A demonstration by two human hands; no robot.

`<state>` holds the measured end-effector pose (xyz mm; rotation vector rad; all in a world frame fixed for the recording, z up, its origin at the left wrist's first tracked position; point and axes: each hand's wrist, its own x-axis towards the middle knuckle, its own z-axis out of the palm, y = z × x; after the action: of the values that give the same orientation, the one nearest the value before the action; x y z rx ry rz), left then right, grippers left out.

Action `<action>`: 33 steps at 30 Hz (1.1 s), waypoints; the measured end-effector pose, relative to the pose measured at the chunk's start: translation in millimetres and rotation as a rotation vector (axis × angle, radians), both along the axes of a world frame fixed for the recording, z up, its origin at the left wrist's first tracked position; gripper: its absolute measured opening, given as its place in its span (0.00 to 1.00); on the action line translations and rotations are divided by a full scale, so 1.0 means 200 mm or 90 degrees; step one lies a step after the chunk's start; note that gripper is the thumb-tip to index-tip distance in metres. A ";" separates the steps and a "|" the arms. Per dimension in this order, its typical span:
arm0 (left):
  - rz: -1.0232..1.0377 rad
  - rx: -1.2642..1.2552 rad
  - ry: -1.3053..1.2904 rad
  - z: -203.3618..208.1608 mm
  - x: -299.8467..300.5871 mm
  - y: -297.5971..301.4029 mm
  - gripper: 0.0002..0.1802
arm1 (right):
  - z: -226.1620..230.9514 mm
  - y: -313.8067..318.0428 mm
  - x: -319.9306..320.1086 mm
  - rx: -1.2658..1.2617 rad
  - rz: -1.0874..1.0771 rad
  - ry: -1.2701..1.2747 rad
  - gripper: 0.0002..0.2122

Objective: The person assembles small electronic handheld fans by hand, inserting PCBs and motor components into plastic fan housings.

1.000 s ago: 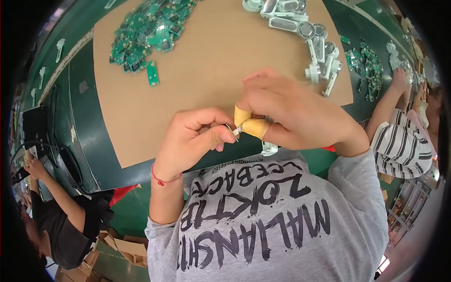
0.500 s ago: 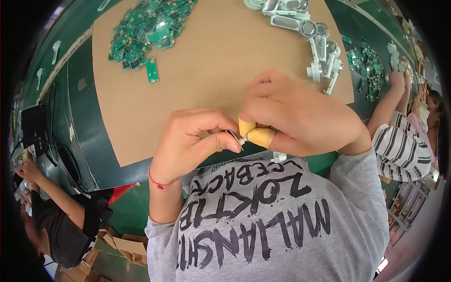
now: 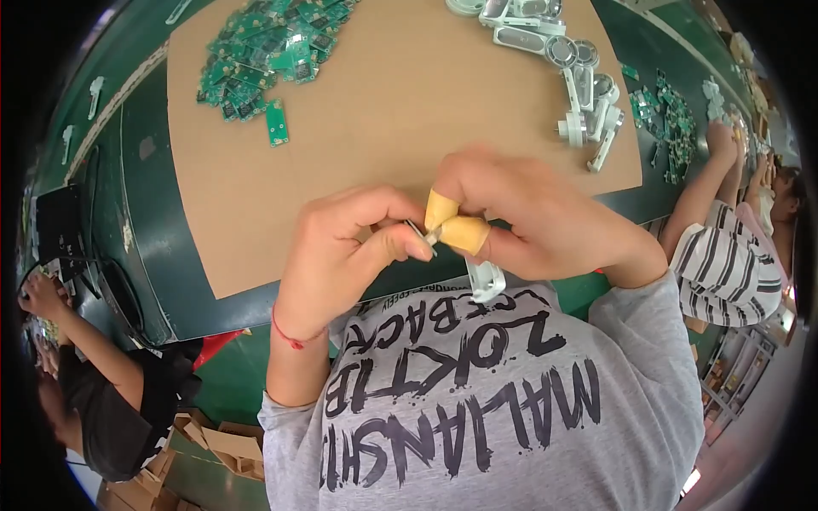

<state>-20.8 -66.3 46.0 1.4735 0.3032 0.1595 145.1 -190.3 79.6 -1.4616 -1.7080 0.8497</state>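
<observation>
My left hand (image 3: 354,243) pinches a thin, dark-edged flat piece (image 3: 417,234), seen nearly edge-on, probably a circuit board. Yellow finger covers (image 3: 464,232) sit on the thumb and forefinger of my right hand (image 3: 528,213). Those two fingertips are pinched on a small whitish piece (image 3: 434,236), maybe a connector, right against the flat piece. Below the right fingers hangs a white plastic housing (image 3: 486,281); whether the hidden fingers hold it or a wire carries it, I cannot tell. Both hands are raised over the table's near edge, in front of my grey shirt.
A brown cardboard sheet (image 3: 358,128) covers the table (image 3: 149,221). On it lie a heap of green circuit boards (image 3: 264,55), one separate board (image 3: 277,123), and several white fan-like housings (image 3: 579,94) at right. Co-workers' arms (image 3: 94,341) (image 3: 711,175) show on both sides.
My two hands have shifted slightly left, and the right fingertips have come closer against the flat piece. More of the white housing now shows below the right hand.
</observation>
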 end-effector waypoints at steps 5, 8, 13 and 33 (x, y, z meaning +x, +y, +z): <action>-0.044 -0.234 -0.052 -0.06 0.00 0.04 0.07 | -0.02 -0.02 -0.02 -0.133 -0.073 0.281 0.05; 0.053 -0.242 -0.097 -0.07 0.03 0.00 0.10 | -0.03 0.01 -0.03 -0.110 -0.141 0.237 0.05; 0.128 -0.204 -0.089 -0.11 0.07 -0.06 0.22 | -0.12 0.06 0.00 0.084 -0.135 0.086 0.08; 0.009 -0.558 0.109 -0.11 0.06 -0.09 0.28 | -0.12 0.10 0.10 0.348 0.022 -0.102 0.07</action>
<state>-9.5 -84.0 24.6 0.6144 0.4498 -0.0881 164.4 -169.6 56.3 -1.1459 -1.8939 0.2465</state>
